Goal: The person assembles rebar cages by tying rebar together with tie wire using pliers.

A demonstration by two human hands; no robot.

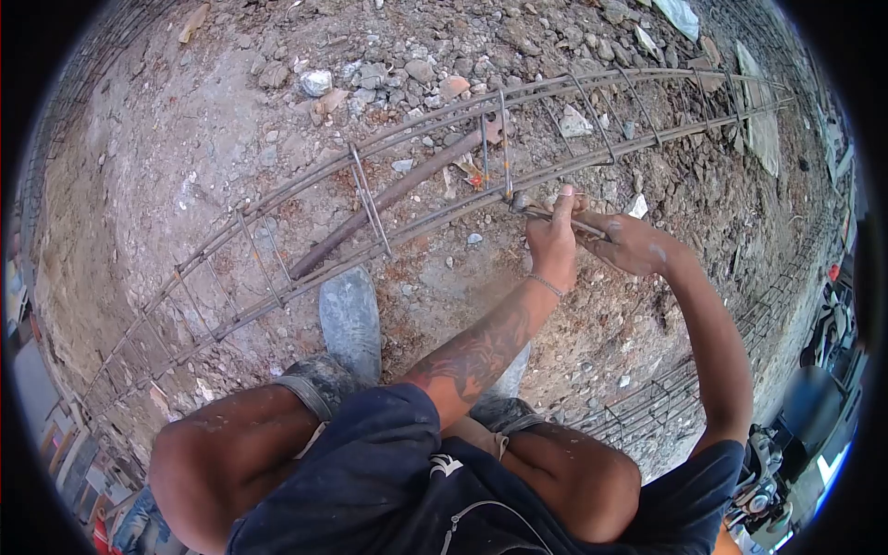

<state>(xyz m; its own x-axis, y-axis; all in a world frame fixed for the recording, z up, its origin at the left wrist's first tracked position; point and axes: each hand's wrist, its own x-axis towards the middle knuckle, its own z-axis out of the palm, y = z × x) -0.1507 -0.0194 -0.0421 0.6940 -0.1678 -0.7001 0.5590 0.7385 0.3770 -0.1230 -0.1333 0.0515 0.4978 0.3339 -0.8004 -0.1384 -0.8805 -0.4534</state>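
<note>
Dirt: beneath rebar cage
My left hand: beside cage, thumb extended, closed round rod
My right hand: wrist bent, closed round rod

Bare, stony ground carries everything, with rubble thick toward 12 o'clock. A steel cage spans it from 8 to 2 o'clock, above a rusty bar; a pale slab lies at 2, more steel bars at 4.

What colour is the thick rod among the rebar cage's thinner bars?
Dull reddish-brown; the thick rod shows best in the head view.
</note>
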